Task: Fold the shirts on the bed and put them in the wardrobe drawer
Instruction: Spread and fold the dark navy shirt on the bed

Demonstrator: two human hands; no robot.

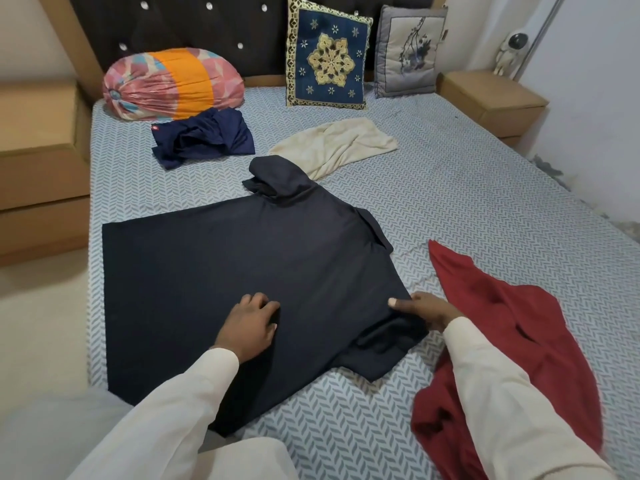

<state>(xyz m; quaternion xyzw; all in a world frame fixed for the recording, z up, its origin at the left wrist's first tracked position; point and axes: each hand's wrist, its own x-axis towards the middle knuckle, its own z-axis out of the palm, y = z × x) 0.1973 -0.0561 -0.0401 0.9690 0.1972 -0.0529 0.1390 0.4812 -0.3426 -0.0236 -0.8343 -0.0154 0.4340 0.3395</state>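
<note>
Two risks: my right grip (420,308), pinching the sleeve (391,344) of the dark shirt (225,265), may drag the adjacent red shirt (502,323); my left grip (251,323), curled on the cloth with its hold unclear, may let the fold skew.

text: none legible | mark: small red round tag (156,128) on crumpled navy-blue cloth shirt (204,138) | content: too small to read

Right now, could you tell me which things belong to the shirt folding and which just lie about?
Job: dark shirt spread flat, red shirt, cream shirt, crumpled blue shirt, left hand, right hand.
Lying about: bolster, blue cushion, grey cushion, astronaut figure.
</note>
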